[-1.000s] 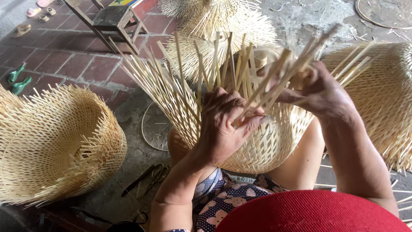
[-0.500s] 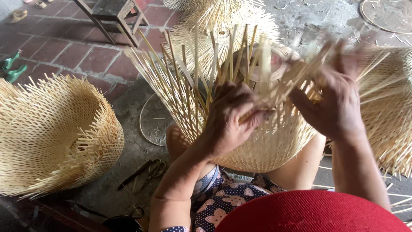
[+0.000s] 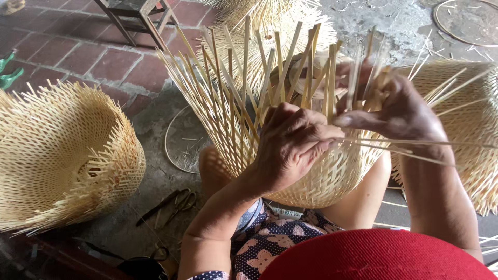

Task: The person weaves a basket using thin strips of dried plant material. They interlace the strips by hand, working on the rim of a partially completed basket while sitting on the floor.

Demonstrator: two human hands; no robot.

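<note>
Two hands: both on half-woven bamboo basket point(image 3: 311, 176), resting on lap.
Left hand point(image 3: 290, 145): grip closed on upright strips, same as before.
Right hand point(image 3: 404, 114): moved lower, now pinching thin strips point(image 3: 415, 148) pulled sideways, away from left grip.
Meaning: prob. next weave turn going on.

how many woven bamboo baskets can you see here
4. One basket in work on the lap under the left hand and right hand; one on the floor at left; one at right edge; one behind, at top. More may lie out of frame.
</note>
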